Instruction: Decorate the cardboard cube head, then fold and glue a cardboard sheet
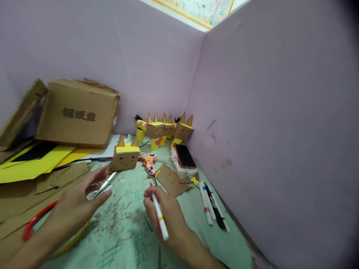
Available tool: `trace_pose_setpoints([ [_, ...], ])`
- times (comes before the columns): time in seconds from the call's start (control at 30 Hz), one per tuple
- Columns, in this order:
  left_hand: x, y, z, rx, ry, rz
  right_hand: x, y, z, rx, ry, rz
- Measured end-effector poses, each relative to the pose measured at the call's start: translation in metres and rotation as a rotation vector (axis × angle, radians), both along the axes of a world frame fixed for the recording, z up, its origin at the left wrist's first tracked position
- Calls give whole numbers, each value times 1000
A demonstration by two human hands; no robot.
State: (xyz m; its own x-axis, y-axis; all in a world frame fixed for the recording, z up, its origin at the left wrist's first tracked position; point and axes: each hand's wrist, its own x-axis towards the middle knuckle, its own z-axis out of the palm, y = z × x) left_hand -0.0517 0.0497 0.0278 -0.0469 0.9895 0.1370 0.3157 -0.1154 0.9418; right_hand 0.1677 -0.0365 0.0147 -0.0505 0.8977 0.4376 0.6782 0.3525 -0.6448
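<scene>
My right hand (173, 215) grips a white marker pen (160, 218) with a yellow band, its red tip pointing away from me above the green tabletop (126, 209). My left hand (75, 198) is open, thumb and fingers apart, with nothing in it. Just beyond its fingertips sits a small cardboard box head (126, 158) with a drawn face, a yellow top and two pointed horns. Scissors (105, 185) lie partly hidden under the left hand. A red handle loop (39, 218) shows beside the left wrist.
Several yellow cardboard animals (165, 130) stand in the far corner. A phone (185, 156), a brown cardboard piece (172, 180) and several pens (209, 203) lie on the right. At left are a large carton (78, 114), yellow sheets (42, 162) and cardboard scraps (33, 190). Walls close two sides.
</scene>
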Motion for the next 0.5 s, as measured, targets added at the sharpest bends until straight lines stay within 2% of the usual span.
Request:
trace_pose_setpoints([
  [0.13,13,-20,-12,114,93,84,33,-32,1,135,-315,109],
  [0.2,16,-27,-15,183,148,102,63,-49,1,93,-426,78],
  [0.33,10,-47,-27,321,270,119,124,-78,3,28,-556,-93],
  [0.43,-2,-62,-41,455,365,74,150,-96,0,48,-454,-301],
  [0.5,-10,-66,-50,508,408,71,156,-104,-4,56,-394,-400],
])
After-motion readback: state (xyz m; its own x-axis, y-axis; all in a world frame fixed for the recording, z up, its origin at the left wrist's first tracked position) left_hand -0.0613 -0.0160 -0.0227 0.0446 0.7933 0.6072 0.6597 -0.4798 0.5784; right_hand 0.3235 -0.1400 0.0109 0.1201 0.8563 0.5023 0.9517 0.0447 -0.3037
